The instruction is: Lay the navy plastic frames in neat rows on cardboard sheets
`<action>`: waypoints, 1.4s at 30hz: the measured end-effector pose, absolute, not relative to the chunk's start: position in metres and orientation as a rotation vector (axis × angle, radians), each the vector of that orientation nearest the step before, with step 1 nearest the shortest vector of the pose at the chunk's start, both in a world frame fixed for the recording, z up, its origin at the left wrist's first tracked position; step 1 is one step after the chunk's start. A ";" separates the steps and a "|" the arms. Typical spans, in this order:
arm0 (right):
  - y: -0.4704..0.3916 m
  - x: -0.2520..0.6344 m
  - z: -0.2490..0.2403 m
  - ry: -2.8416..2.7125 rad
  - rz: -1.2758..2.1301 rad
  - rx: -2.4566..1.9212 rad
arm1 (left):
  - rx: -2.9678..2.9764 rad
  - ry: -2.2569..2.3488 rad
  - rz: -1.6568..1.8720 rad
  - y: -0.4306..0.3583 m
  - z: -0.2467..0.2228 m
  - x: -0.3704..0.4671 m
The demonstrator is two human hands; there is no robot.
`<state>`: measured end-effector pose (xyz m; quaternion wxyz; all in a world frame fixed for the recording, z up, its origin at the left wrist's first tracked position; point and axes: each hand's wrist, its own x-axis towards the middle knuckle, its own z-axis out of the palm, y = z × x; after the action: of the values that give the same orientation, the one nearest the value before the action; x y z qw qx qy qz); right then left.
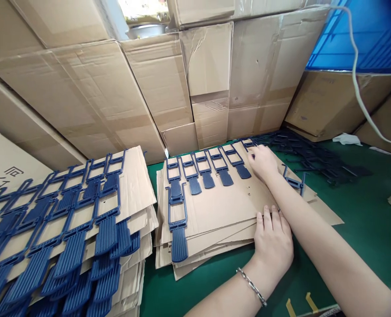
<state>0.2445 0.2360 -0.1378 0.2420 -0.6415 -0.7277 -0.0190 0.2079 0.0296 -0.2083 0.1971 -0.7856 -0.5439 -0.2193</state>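
My right hand [263, 163] is at the far right corner of a flat cardboard sheet [215, 204]. Its fingers are closed on a dark blue plastic frame piece [249, 144], mostly hidden under the hand. My left hand [273, 240], with a chain bracelet at the wrist, lies with fingers outstretched on the sheet's near right edge. Along the sheet's far side runs a row of similar blue frame pieces [219, 166], each with a ribbed flap. One more such piece [178, 215] lies at the left, its flap over the near edge. Another blue piece [294, 182] rests just beyond my right forearm.
At left stands a tall stack of cardboard sheets [137, 176] layered with blue pieces. A loose pile of dark blue pieces [314, 156] lies at the back right of the green table [367, 237]. Cardboard boxes [149, 83] wall the back; a white cable [355, 66] hangs at right.
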 end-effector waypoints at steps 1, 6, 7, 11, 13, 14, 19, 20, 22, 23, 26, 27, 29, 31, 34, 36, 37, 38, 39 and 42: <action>0.234 0.238 -0.138 -2.064 -0.037 -1.712 | -2.199 -1.520 -0.620 0.030 -0.209 0.208; 0.229 0.218 -0.144 -2.304 0.032 -1.688 | -2.203 -1.536 -0.647 0.030 -0.208 0.208; 0.229 0.217 -0.144 -2.326 0.041 -1.704 | -2.206 -1.541 -0.646 0.030 -0.208 0.208; 0.227 0.216 -0.140 -2.355 0.061 -1.791 | -2.226 -1.559 -0.640 0.030 -0.209 0.209; 0.224 0.213 -0.137 -2.349 0.054 -1.823 | -2.230 -1.568 -0.640 0.031 -0.213 0.210; 0.222 0.212 -0.135 -2.342 0.049 -1.833 | -2.233 -1.574 -0.637 0.031 -0.215 0.211; 0.215 0.205 -0.130 -2.270 0.051 -1.855 | -2.265 -1.596 -0.592 0.033 -0.227 0.214; 0.215 0.205 -0.130 -2.248 0.060 -1.862 | -2.270 -1.597 -0.582 0.033 -0.227 0.214; 0.218 0.207 -0.130 -2.197 0.086 -1.879 | -2.267 -1.594 -0.573 0.033 -0.226 0.214; 0.220 0.209 -0.131 -2.168 0.102 -1.886 | -2.262 -1.593 -0.571 0.032 -0.224 0.214; 0.228 0.215 -0.133 -2.092 0.155 -1.882 | -2.250 -1.587 -0.566 0.030 -0.218 0.212; 0.231 0.217 -0.135 -2.074 0.173 -1.877 | -2.246 -1.586 -0.564 0.030 -0.216 0.212; 0.235 0.219 -0.138 -2.053 0.208 -1.867 | -2.236 -1.587 -0.566 0.030 -0.214 0.211; 0.238 0.220 -0.141 -2.047 0.236 -1.856 | -2.227 -1.587 -0.568 0.030 -0.213 0.210; 0.237 0.219 -0.145 -2.073 0.248 -1.820 | -2.236 -1.578 -0.555 0.030 -0.215 0.210; 0.234 0.218 -0.145 -2.110 0.238 -1.781 | -2.246 -1.571 -0.548 0.030 -0.217 0.211; 0.232 0.217 -0.144 -2.131 0.231 -1.760 | -2.249 -1.572 -0.544 0.030 -0.218 0.211; 0.231 0.217 -0.144 -2.153 0.224 -1.742 | -2.252 -1.571 -0.541 0.030 -0.218 0.211; 0.229 0.216 -0.143 -2.172 0.218 -1.727 | -2.255 -1.573 -0.540 0.030 -0.218 0.211; 0.225 0.216 -0.141 -2.210 0.221 -1.717 | -2.258 -1.580 -0.545 0.030 -0.218 0.211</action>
<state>0.2161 0.2250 -0.1414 0.1664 -0.6031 -0.7762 0.0775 0.2107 0.0298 -0.2180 0.1653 -0.7927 -0.5547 -0.1912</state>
